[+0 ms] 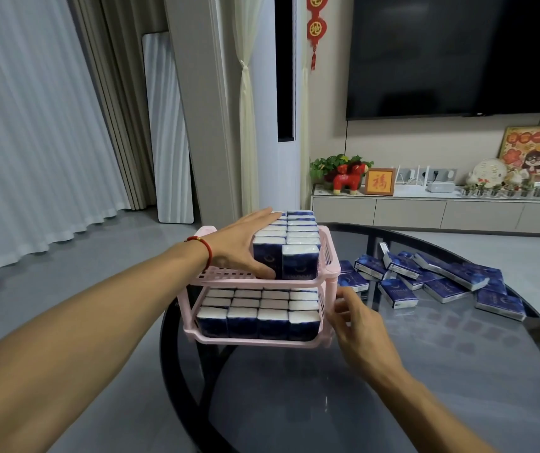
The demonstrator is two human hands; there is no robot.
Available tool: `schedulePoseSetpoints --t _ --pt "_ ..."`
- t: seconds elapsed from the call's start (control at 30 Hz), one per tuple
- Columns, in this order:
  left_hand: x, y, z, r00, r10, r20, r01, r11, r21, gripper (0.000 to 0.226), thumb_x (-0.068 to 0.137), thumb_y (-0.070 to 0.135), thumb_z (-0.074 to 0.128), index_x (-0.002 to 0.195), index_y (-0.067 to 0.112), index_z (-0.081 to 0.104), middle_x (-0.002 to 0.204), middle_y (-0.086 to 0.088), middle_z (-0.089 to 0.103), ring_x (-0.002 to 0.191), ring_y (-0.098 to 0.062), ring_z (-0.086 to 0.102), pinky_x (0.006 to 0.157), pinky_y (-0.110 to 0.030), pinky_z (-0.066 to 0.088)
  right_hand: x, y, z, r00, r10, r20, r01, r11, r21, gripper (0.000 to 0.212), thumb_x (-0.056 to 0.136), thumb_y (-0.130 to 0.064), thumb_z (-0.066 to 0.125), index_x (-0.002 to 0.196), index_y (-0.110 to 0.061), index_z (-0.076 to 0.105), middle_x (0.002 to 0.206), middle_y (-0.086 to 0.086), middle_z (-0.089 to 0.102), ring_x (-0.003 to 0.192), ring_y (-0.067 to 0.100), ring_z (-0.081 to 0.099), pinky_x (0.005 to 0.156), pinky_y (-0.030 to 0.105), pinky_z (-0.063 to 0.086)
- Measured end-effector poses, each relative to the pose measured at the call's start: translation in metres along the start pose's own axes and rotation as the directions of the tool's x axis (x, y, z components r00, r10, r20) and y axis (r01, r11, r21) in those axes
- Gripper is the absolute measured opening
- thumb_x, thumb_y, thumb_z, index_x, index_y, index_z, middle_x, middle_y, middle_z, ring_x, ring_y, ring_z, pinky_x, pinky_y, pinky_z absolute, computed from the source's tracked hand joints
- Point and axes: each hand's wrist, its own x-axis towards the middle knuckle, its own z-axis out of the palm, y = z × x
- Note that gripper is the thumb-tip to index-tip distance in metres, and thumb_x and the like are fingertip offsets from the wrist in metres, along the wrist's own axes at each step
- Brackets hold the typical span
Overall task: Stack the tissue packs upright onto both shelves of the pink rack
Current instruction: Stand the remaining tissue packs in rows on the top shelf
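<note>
A pink two-shelf rack (216, 275) stands at the left edge of the round glass table. Its lower shelf holds rows of upright blue-and-white tissue packs (257, 317). On the upper shelf two rows of upright packs (289, 238) fill the right part; the left part is bare. My left hand (244, 248) lies flat against the left side of the upper rows, fingers spread, thumb at the front pack. My right hand (357, 320) touches the rack's right front post at lower-shelf level, holding no pack. Several loose packs (432, 279) lie in a heap on the table to the right.
The dark glass table (425, 371) reaches toward me and to the right. Behind it runs a low cabinet (442, 214) with ornaments, under a wall-mounted TV (458, 53). Grey floor and curtains lie to the left.
</note>
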Motion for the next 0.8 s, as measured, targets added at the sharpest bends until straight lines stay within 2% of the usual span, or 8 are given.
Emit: schedulePoseSetpoints --t 0.17,0.3,0.37,0.43,0.53,0.6,0.7,0.8 --pt "0.000 -0.003 -0.001 1.000 0.007 0.025 -0.006 1.000 -0.024 0.130 0.069 0.058 0.087 0.163 0.033 0.001 0.171 0.008 -0.005 0.157 -0.011 -0.004 0.126 -0.038 0.002 -0.002 -0.002 0.000 1.000 -0.001 -0.016 0.002 0.999 0.033 0.025 0.099 -0.029 0.063 0.116 -0.035 0.046 0.124 -0.007 0.064 0.102 0.008 0.062 0.076 0.019 0.055" --pt "0.002 -0.006 0.003 1.000 -0.003 0.027 0.004 0.999 -0.054 0.135 0.064 0.065 0.085 0.162 0.036 -0.002 0.171 0.010 -0.008 0.157 -0.011 -0.004 0.129 -0.046 0.006 0.001 -0.033 -0.018 0.934 -0.221 -0.281 0.226 0.974 -0.014 0.064 0.091 -0.037 0.069 0.146 -0.028 0.038 0.141 -0.007 0.046 0.123 0.005 0.047 0.102 0.027 0.040" --pt "0.001 -0.006 0.005 1.000 0.002 0.009 -0.002 0.997 -0.080 0.132 0.067 0.058 0.088 0.163 0.035 0.000 0.171 0.010 -0.008 0.157 -0.011 -0.003 0.129 -0.043 0.007 0.013 -0.057 -0.028 0.919 -0.332 -0.213 0.326 0.943 -0.065 0.075 0.092 -0.045 0.065 0.156 -0.031 0.028 0.160 -0.006 0.031 0.141 0.006 0.033 0.114 0.032 0.028" --pt "0.000 -0.007 0.009 1.000 0.002 -0.017 -0.004 0.992 -0.126 0.130 0.067 0.053 0.089 0.163 0.035 0.004 0.170 0.014 -0.005 0.157 -0.011 0.002 0.129 -0.043 0.012 0.028 -0.074 -0.031 0.938 -0.334 -0.090 0.322 0.938 -0.128 0.079 0.094 -0.052 0.060 0.160 -0.031 0.022 0.168 -0.005 0.018 0.151 0.011 0.022 0.120 0.036 0.020" --pt "-0.001 -0.011 0.016 0.999 -0.013 -0.049 0.001 0.972 -0.236 0.128 0.063 0.049 0.092 0.161 0.039 0.011 0.166 0.024 0.001 0.155 -0.011 0.014 0.127 -0.044 0.023 0.038 -0.085 -0.030 0.959 -0.278 -0.055 0.267 0.951 -0.155 0.062 0.099 -0.044 0.059 0.153 -0.018 0.041 0.162 0.002 0.036 0.144 0.018 0.038 0.115 0.030 0.034" --pt "-0.001 -0.013 0.019 0.998 -0.006 -0.063 -0.012 0.960 -0.281 0.126 0.062 0.046 0.093 0.160 0.042 0.014 0.164 0.027 0.003 0.153 -0.010 0.019 0.125 -0.042 0.027 0.036 -0.088 -0.030 0.957 -0.278 -0.082 0.265 0.953 -0.143 0.050 0.101 -0.036 0.060 0.145 -0.015 0.050 0.152 0.004 0.049 0.121 0.018 0.055 0.096 0.022 0.039" --pt "-0.002 -0.013 0.019 0.999 -0.005 -0.054 -0.010 0.961 -0.276 0.125 0.064 0.046 0.092 0.161 0.041 0.012 0.164 0.028 0.000 0.152 -0.006 0.017 0.126 -0.038 0.025 0.035 -0.088 -0.029 0.957 -0.279 -0.076 0.265 0.951 -0.159 0.043 0.102 -0.034 0.059 0.139 -0.014 0.050 0.144 0.006 0.052 0.092 0.018 0.060 0.081 0.028 0.036" --pt "-0.001 -0.014 0.014 1.000 -0.003 -0.025 -0.003 0.972 -0.235 0.128 0.064 0.049 0.091 0.161 0.040 0.008 0.166 0.025 -0.003 0.154 -0.008 0.013 0.127 -0.039 0.021 0.037 -0.085 -0.029 0.954 -0.291 -0.069 0.278 0.949 -0.149 0.045 0.101 -0.034 0.059 0.140 -0.015 0.047 0.147 0.005 0.050 0.098 0.022 0.062 0.086 0.031 0.041"
